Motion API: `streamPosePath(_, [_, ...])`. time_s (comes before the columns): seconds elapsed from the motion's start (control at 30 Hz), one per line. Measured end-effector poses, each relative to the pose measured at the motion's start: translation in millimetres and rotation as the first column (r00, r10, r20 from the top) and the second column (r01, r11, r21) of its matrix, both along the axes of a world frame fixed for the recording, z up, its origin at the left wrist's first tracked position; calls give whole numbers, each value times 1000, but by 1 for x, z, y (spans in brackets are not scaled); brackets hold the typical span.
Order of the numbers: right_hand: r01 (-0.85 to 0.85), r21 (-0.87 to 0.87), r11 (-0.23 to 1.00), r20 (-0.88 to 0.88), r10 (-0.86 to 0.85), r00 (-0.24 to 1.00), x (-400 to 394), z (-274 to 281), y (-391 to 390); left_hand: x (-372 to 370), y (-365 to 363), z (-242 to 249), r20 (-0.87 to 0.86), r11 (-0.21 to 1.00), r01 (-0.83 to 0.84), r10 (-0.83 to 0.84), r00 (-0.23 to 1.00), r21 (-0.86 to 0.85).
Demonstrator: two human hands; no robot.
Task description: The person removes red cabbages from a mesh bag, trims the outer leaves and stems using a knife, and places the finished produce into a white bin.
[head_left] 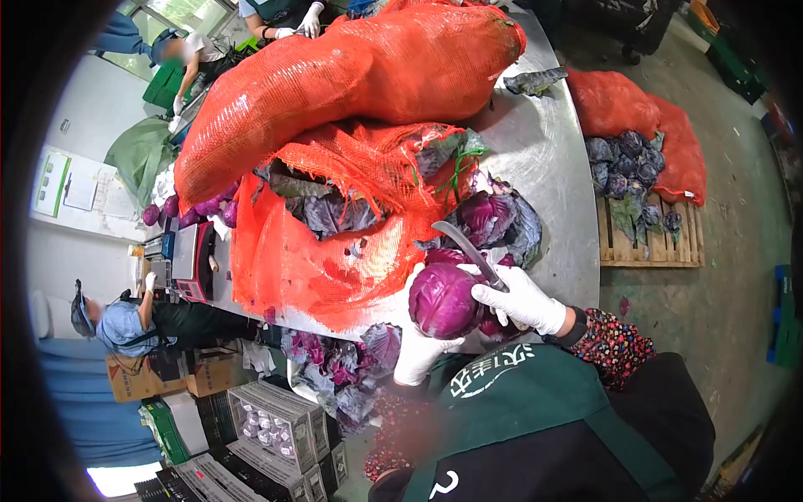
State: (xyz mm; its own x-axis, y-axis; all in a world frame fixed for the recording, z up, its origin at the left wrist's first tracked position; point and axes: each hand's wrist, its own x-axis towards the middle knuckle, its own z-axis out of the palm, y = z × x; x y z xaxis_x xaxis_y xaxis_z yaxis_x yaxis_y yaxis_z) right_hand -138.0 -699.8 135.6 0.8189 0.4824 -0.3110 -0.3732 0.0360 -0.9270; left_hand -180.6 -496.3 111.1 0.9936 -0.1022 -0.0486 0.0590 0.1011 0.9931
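Observation:
A trimmed, glossy purple cabbage point(444, 302) rests in my left hand point(417, 345), whose white-gloved fingers curl round its left side and underneath. My right hand point(529, 306), also in a white glove, is closed round a knife with a curved blade point(465, 243). The blade points up and to the left, just above the cabbage, and my right thumb lies against the cabbage's side. The knife's handle is mostly hidden in my fist. Behind my hands, a cabbage with loose outer leaves point(488, 217) lies on the metal table point(562, 243).
A torn red mesh sack point(335, 272) and a full one point(360, 71) cover much of the table. Cut leaves point(339, 368) fill a container at the near edge. At right, a wooden pallet point(652, 243) bears cabbages and a red sack. Co-workers stand left and beyond; crates point(276, 427) stand lower left.

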Motion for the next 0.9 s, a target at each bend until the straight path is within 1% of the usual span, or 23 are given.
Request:
streamPosePath(0.03, [10,-13,1000,-30,-11,1000,-1,-1,0,-1,0,-1,-76,999,-3,0,997,-48])
streamPosePath(0.07, [11,-23,1000,-50,-12,999,0,-2,1,-2,2,-10,-66,999,-14,11,998,-47])
streamPosePath(0.13, [6,5,1000,-86,-6,996,0,-7,3,-2,16,-39,-36,991,-7,2,999,-133])
streamPosePath(0.17, [-3,-12,1000,-86,2,996,2,-9,5,-5,18,-48,-108,948,-72,40,993,-309])
streamPosePath(0.2, [-6,15,1000,-121,7,993,3,-15,7,-8,18,-53,-171,869,-138,63,983,-474])
streamPosePath(0.27, [-40,23,999,-50,42,998,8,-21,9,-4,26,-43,-352,704,-327,116,929,-631])
streamPosePath(0.3, [-42,-9,999,-8,42,999,11,-18,11,3,42,-43,-317,688,-278,74,946,-670])
streamPosePath(0.33, [-31,-44,999,30,33,999,13,-12,10,11,59,-30,-289,704,-289,124,949,-649])
streamPosePath(0.4, [-54,-125,991,59,62,996,23,-8,4,32,112,-28,-251,755,-403,316,915,-517])
streamPosePath(0.43, [-53,-113,992,58,60,997,27,-6,1,44,142,-24,-237,749,-447,380,894,-489])
streamPosePath(0.47, [-39,-90,995,18,41,999,33,-12,-3,57,171,-19,-224,738,-493,441,869,-460])
streamPosePath(0.53, [-3,-131,991,7,4,1000,44,-22,-10,84,222,-12,-135,655,-660,664,735,-368])
streamPosePath(0.6, [12,-125,992,26,-9,1000,52,-35,-17,110,297,-37,1,670,-716,730,683,-197])
streamPosePath(0.67, [29,-118,993,73,-21,997,59,-55,-23,127,333,-35,-141,553,-796,792,594,-246])
streamPosePath(0.7, [58,-98,993,-3,-59,998,61,-56,-22,136,342,-28,-112,527,-823,823,556,-213])
streamPosePath(0.73, [65,-123,990,-37,-70,997,64,-52,-21,148,361,-36,-96,491,-852,854,512,-180])
streamPosePath(0.8, [104,-108,989,-54,-111,992,70,-54,-19,170,386,-39,-135,500,-834,832,537,-235])
streamPosePath(0.87, [116,-118,986,-31,-121,992,75,-52,-17,201,427,-69,-75,469,-877,875,477,-109])
streamPosePath(0.9, [126,-134,983,-19,-130,991,77,-49,-14,211,471,-103,42,563,-815,825,564,-137])
